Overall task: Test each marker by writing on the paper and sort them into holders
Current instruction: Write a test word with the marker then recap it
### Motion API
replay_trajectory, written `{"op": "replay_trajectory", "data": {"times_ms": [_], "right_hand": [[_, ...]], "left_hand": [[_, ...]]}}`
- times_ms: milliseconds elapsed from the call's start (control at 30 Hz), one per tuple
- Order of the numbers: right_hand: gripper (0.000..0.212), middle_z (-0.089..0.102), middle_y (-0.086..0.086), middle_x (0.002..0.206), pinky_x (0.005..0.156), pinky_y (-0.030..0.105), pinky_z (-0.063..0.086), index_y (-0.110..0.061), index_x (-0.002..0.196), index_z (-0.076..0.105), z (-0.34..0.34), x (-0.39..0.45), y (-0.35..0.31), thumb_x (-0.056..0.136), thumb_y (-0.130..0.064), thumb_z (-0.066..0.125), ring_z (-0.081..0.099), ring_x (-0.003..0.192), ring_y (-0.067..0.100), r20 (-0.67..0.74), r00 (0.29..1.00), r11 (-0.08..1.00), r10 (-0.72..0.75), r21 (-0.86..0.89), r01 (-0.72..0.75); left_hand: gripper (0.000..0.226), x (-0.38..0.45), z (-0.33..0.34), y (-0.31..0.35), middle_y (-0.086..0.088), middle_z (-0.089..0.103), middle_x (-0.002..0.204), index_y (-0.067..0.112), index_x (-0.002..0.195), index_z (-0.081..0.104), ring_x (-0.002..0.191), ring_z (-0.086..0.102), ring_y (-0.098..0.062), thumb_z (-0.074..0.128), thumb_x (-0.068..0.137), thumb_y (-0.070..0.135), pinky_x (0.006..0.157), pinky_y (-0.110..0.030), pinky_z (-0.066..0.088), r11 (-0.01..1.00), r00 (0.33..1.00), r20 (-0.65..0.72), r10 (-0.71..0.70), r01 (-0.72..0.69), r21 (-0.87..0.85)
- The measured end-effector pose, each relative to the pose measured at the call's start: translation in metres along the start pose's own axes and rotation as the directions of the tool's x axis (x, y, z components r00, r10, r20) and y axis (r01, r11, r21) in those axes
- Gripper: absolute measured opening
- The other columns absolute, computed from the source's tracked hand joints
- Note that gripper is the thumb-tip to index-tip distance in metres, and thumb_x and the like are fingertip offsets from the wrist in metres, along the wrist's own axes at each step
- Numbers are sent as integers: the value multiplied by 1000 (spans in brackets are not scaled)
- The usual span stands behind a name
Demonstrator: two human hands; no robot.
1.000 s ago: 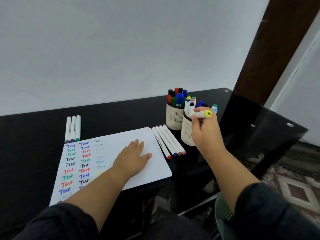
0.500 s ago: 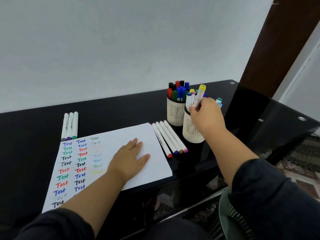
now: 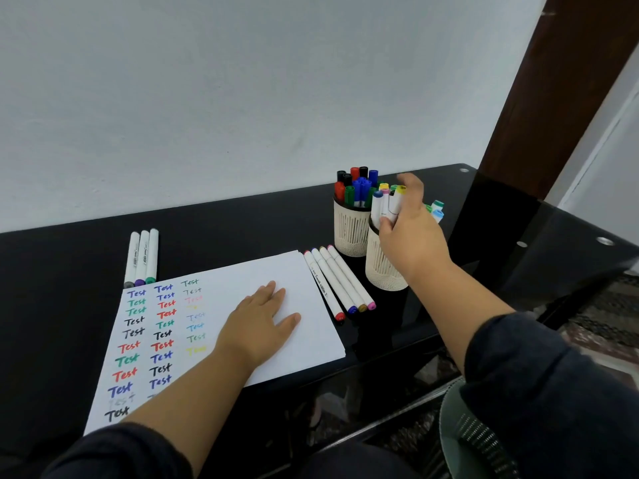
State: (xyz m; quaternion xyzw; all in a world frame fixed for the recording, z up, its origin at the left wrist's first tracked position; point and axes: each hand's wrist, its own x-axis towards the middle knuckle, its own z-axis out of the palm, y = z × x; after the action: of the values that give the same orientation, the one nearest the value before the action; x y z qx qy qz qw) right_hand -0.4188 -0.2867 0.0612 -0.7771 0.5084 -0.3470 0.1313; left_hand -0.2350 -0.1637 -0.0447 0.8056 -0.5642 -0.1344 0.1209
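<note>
We counted two holders (image 3: 351,233) on the table (image 3: 69,257), one sheet of paper (image 3: 311,326), four loose markers (image 3: 337,283) beside the fingers (image 3: 273,288), and three markers (image 3: 141,257) farther off.

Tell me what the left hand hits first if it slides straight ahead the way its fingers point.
Probably nothing soon: the left hand lies flat on the paper, fingers aimed up-right over blank sheet. Past the edge, likely the four loose markers; depth unclear.

We saw soft, even light on the far wall (image 3: 242,98), faint shadows, dull reflections on the glossy black table (image 3: 518,243), motion blur on the right hand (image 3: 411,233), wide-angle bending at the edges.
</note>
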Motion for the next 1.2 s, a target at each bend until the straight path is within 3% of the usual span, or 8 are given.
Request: {"op": "replay_trajectory", "data": {"times_ms": [167, 300, 433, 600, 833, 967, 1100, 1200], "right_hand": [[34, 55, 7, 101, 65, 31, 39, -16, 130, 37, 3, 1, 2, 97, -16, 46, 56, 91, 22, 61, 998, 996, -14, -92, 20], [37, 50, 9, 124, 75, 31, 41, -13, 133, 40, 2, -1, 2, 96, -15, 47, 52, 109, 24, 47, 998, 994, -36, -103, 40], [44, 38, 11, 134, 87, 36, 46, -11, 137, 39, -1, -5, 3, 95, -15, 50, 46, 117, 28, 33, 996, 982, -85, -167, 90], [44, 36, 11, 132, 87, 35, 49, -10, 137, 40, -11, -13, -2, 95, -16, 52, 46, 116, 27, 55, 990, 971, -131, -196, 139], [24, 44, 14, 119, 81, 32, 44, -2, 113, 50, -15, -30, -14, 93, -17, 54, 45, 109, 28, 39, 974, 942, -221, -250, 224], [19, 47, 5, 111, 83, 29, 41, -11, 108, 46, -7, -36, -33, 98, -27, 44, 43, 106, 20, 214, 954, 920, -211, -288, 268], [15, 44, -2, 94, 68, 26, 34, -18, 95, 40, 13, -41, -58, 99, -32, 40, 43, 88, 15, 332, 916, 906, -226, -275, 323], [16, 49, -1, 96, 70, 27, 42, -18, 100, 43, 34, -43, -77, 99, -33, 40, 46, 86, 14, 399, 878, 884, -264, -263, 386]], "left_hand": [[62, -1, -1, 0, 13, 0, 157, 27, 150, 13, 145, 3, -11, 29, 97, 53, 115, -28, 6, 1000, 1000, 5, -2, 2, 8], [62, -1, -1, 1, 12, 0, 157, 27, 151, 13, 145, 3, -12, 29, 96, 54, 115, -29, 6, 1000, 1000, 12, 0, 0, 18], [63, 1, 0, -1, 11, -1, 157, 26, 151, 13, 145, 2, -12, 29, 96, 54, 115, -28, 5, 999, 1000, 26, 1, -2, 39], [64, 5, -2, -2, 6, -4, 158, 22, 151, 8, 145, -2, -10, 26, 97, 53, 116, -28, 1, 996, 996, 92, 23, -31, 88], [61, -1, -12, -10, 3, -6, 158, 20, 151, 8, 145, -2, -11, 23, 99, 48, 115, -28, 2, 991, 991, 131, 33, -49, 121], [59, -15, -18, -26, 4, -5, 158, 22, 151, 9, 145, -1, -12, 23, 100, 47, 115, -29, 3, 992, 989, 147, 24, -43, 122], [57, -28, -27, -51, 5, -5, 158, 24, 151, 10, 145, -2, -12, 23, 100, 46, 115, -28, 2, 993, 989, 146, -4, -13, 116], [57, -38, -34, -73, 6, -4, 158, 25, 151, 10, 145, -1, -12, 24, 100, 47, 115, -29, 2, 992, 989, 138, -58, 41, 121]]}}
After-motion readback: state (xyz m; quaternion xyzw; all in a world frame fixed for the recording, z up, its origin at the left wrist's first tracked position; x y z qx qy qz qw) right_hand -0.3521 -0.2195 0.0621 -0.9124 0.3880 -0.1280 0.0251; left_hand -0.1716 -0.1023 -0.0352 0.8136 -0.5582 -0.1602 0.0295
